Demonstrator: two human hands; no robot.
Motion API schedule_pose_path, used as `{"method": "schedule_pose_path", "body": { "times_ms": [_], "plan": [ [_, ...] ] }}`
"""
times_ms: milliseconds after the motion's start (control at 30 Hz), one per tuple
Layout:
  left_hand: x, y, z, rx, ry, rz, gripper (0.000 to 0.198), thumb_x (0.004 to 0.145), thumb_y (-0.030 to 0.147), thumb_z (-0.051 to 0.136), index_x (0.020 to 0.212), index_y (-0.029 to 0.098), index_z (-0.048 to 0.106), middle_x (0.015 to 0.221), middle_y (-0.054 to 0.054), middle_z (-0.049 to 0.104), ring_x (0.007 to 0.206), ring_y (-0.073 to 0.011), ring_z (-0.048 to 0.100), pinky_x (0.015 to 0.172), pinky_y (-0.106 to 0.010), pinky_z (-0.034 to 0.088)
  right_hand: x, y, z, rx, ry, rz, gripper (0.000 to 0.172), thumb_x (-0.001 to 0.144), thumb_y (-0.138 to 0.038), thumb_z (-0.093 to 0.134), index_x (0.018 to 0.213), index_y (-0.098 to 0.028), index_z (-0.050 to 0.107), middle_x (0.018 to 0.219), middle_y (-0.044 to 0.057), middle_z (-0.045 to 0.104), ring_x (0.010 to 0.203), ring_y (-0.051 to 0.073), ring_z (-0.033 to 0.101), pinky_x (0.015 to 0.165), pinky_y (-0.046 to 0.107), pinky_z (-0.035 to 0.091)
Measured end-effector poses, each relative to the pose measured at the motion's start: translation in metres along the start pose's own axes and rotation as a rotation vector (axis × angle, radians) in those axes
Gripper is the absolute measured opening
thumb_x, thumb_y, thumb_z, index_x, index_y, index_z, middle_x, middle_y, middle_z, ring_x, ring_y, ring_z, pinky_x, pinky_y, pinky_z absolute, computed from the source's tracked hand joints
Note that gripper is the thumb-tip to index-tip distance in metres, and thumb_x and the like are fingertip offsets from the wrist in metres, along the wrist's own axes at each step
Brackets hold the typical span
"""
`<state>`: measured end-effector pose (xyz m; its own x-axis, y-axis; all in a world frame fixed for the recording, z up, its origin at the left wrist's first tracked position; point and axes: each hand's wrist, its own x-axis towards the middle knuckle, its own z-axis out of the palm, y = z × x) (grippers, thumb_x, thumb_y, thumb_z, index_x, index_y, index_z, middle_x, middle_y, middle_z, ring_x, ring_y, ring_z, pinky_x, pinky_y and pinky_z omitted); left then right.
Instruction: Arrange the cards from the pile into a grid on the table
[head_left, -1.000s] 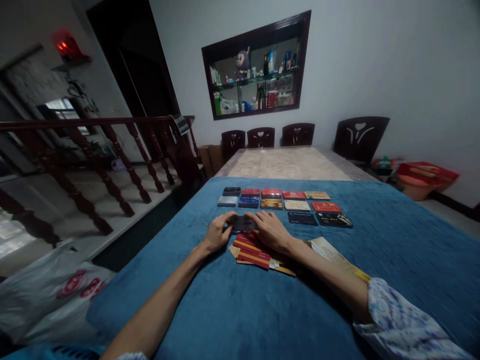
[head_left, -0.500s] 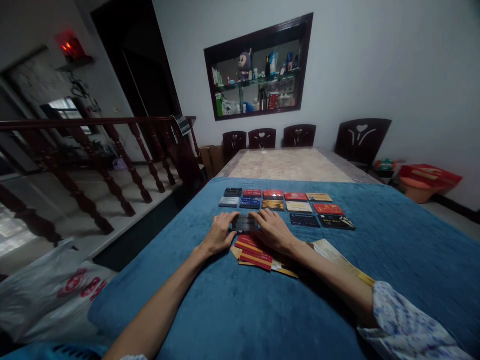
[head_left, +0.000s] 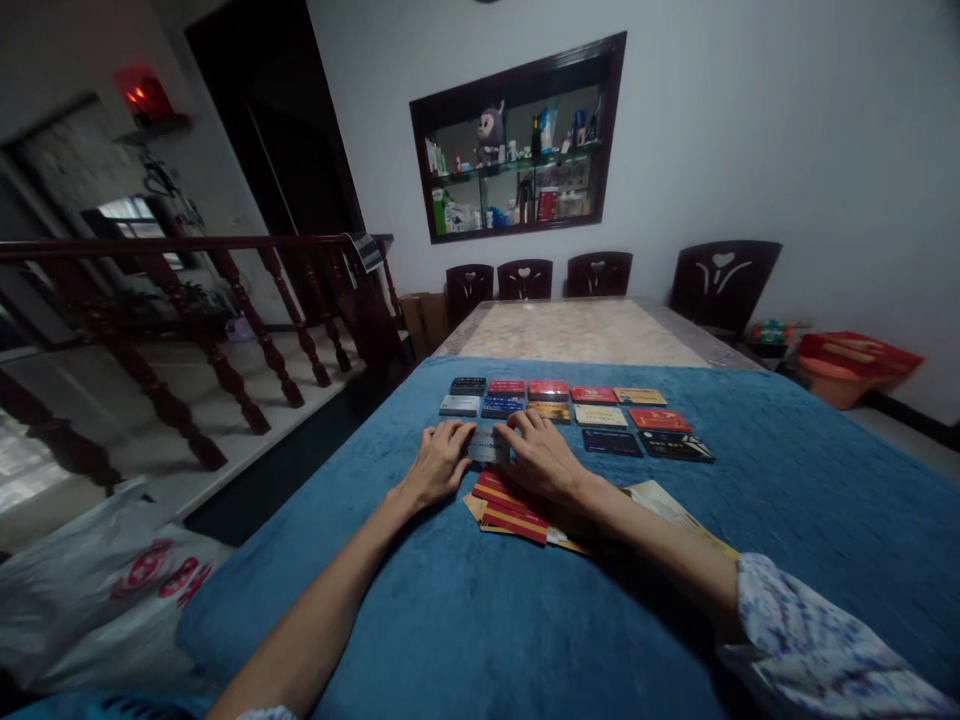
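Left hand (head_left: pixel 439 465) and right hand (head_left: pixel 541 458) both rest on the blue cloth (head_left: pixel 525 620) covering the near end of the counter (head_left: pixel 577 330). Fingertips of both hands pinch a grey card (head_left: pixel 486 447) by its short ends, left hand on its left end, right hand on its right end. The card lies flat on the cloth between the hands, just in front of the laid-out cards (head_left: pixel 577 405), which sit in neat rows. Two dark cards (head_left: pixel 645 444) lie off to its right, in line with it. A loose pile of red and gold cards (head_left: pixel 514 512) lies under the right wrist, touching the cloth. A patterned sleeve (head_left: pixel 810 650) covers the right forearm. Dark chairs (head_left: pixel 598 272) stand at the counter's far end, below a wall niche (head_left: pixel 517 140). White bags (head_left: pixel 97 580) lie on the floor at left, near a wooden railing (head_left: pixel 187 300).
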<state>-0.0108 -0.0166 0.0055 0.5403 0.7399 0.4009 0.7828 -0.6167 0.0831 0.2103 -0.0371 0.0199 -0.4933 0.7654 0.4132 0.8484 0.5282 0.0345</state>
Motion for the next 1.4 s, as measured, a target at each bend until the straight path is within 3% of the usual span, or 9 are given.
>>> {"method": "schedule_pose_path", "body": {
  "times_ms": [433,800,967,1267,1400],
  "plan": [
    [0.009,-0.023,-0.015,0.101,-0.020,-0.078,0.052,0.082,0.014,0.063,0.132,0.016,0.048,0.132,-0.018,0.057,0.121,-0.0333,0.050,0.100,-0.051,0.038,0.041,-0.001,-0.006,-0.074,-0.107,-0.047,0.036,0.089,-0.034,0.053,0.118,-0.015,0.061,0.120,0.018,0.059,0.112,0.033,0.046,0.085,0.041,0.041],
    [0.040,-0.060,-0.023,0.115,-0.093,-0.098,0.049,0.081,0.013,0.062,0.129,0.020,0.050,0.131,-0.014,0.057,0.118,-0.0321,0.050,0.097,-0.051,0.039,0.086,0.004,0.002,-0.084,-0.158,-0.036,0.037,0.088,-0.036,0.056,0.117,-0.015,0.061,0.124,0.018,0.057,0.116,0.033,0.046,0.086,0.044,0.045],
    [0.057,-0.076,-0.019,0.103,-0.135,-0.110,0.043,0.083,0.014,0.061,0.124,0.019,0.053,0.127,-0.014,0.058,0.115,-0.0319,0.051,0.096,-0.050,0.040,0.102,0.009,0.010,-0.064,-0.160,0.000,0.034,0.089,-0.034,0.053,0.116,-0.015,0.063,0.123,0.018,0.059,0.115,0.033,0.047,0.087,0.045,0.047],
    [0.088,-0.102,-0.005,0.085,-0.273,-0.176,0.038,0.079,0.012,0.058,0.117,0.019,0.058,0.129,-0.014,0.056,0.118,-0.0324,0.053,0.097,-0.050,0.045,0.130,0.022,0.025,-0.022,-0.293,0.056,0.043,0.087,-0.038,0.057,0.123,-0.016,0.063,0.131,0.019,0.056,0.122,0.035,0.045,0.092,0.051,0.046],
    [0.100,-0.112,0.003,0.034,-0.280,-0.175,0.037,0.074,0.010,0.062,0.109,0.018,0.061,0.123,-0.014,0.060,0.114,-0.0311,0.057,0.096,-0.044,0.047,0.138,0.027,0.033,-0.013,-0.325,0.071,0.045,0.086,-0.040,0.059,0.124,-0.017,0.064,0.132,0.020,0.056,0.122,0.036,0.045,0.092,0.051,0.046]
  ]
}}
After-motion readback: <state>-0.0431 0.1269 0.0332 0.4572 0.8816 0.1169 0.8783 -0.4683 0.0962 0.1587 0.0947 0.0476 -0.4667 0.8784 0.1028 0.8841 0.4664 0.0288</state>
